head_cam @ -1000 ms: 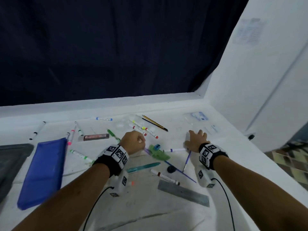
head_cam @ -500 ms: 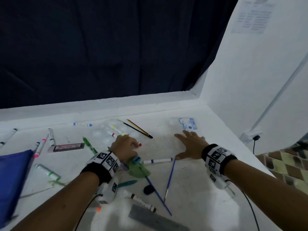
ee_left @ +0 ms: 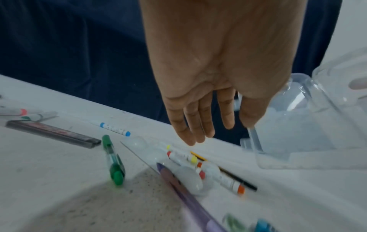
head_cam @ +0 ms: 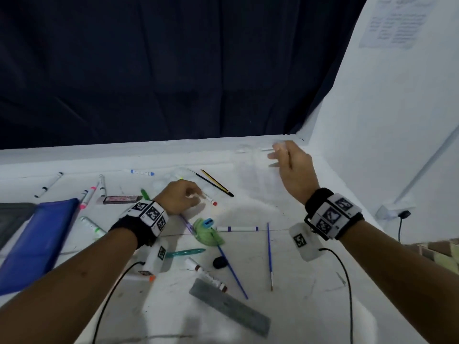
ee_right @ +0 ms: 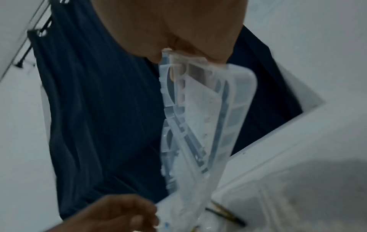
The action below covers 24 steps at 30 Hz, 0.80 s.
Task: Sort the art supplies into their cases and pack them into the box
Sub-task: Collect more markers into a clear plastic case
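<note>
My right hand is raised above the table's back right and grips a clear plastic case by its top edge. The case hangs open and tilted; it also shows at the right of the left wrist view as the same clear case. My left hand hovers over a cluster of markers, fingers straight and holding nothing. A red-capped marker lies just beside its fingertips. A pencil and a thin brush lie behind them.
A blue pouch and a dark case sit at the left. Scattered around are a green pen, a grey ruler, two blue brushes, a black eraser, a green protractor and a lead box. A white wall stands to the right.
My right hand left the tabletop and rose toward the back right, lifting the clear case. My left hand stayed over the markers.
</note>
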Each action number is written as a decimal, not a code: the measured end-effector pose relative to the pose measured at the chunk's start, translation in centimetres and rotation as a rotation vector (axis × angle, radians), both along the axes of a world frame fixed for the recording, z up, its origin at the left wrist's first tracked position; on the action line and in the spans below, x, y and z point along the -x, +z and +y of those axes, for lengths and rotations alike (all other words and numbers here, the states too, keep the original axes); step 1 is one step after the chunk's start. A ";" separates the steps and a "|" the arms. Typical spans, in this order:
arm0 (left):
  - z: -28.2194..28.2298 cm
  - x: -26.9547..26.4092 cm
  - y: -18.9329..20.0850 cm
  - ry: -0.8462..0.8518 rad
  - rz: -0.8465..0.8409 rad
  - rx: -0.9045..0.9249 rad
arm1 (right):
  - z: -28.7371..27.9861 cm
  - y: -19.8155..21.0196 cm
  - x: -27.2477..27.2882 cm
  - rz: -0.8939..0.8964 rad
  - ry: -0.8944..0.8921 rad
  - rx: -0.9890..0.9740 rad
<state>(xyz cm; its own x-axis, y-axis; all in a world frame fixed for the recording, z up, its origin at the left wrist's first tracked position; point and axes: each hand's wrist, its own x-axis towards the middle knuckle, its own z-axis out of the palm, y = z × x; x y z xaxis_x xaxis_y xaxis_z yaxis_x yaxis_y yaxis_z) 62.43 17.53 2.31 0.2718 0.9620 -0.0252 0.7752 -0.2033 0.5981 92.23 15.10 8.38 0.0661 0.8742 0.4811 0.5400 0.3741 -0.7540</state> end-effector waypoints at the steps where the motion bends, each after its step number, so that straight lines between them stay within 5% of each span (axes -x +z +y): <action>1: -0.3 0.6 0.3 0.013 -0.052 -0.018 | -0.6 0.7 0.8 0.140 0.032 0.021; 6: -4.5 2.7 3.4 0.183 -0.591 0.065 | -5.3 2.7 5.2 0.603 0.218 0.261; 9: -7.9 5.7 4.1 0.176 -0.751 0.132 | -7.6 1.0 8.0 0.690 0.220 0.404; 16: -14.5 13.0 1.8 0.093 -0.464 0.181 | -14.8 -3.0 14.3 0.827 0.236 0.826; 24: -19.5 16.9 0.1 -0.040 -0.242 0.222 | -19.2 -6.6 17.9 0.689 0.186 0.894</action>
<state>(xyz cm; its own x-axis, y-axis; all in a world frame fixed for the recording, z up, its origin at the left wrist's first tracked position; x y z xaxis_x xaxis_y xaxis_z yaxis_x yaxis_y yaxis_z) 45.55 -1.99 2.41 0.3331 0.9287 -0.1628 0.5990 -0.0752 0.7972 74.37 -4.09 1.78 -0.0914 0.9091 -0.4064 -0.0992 -0.4144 -0.9047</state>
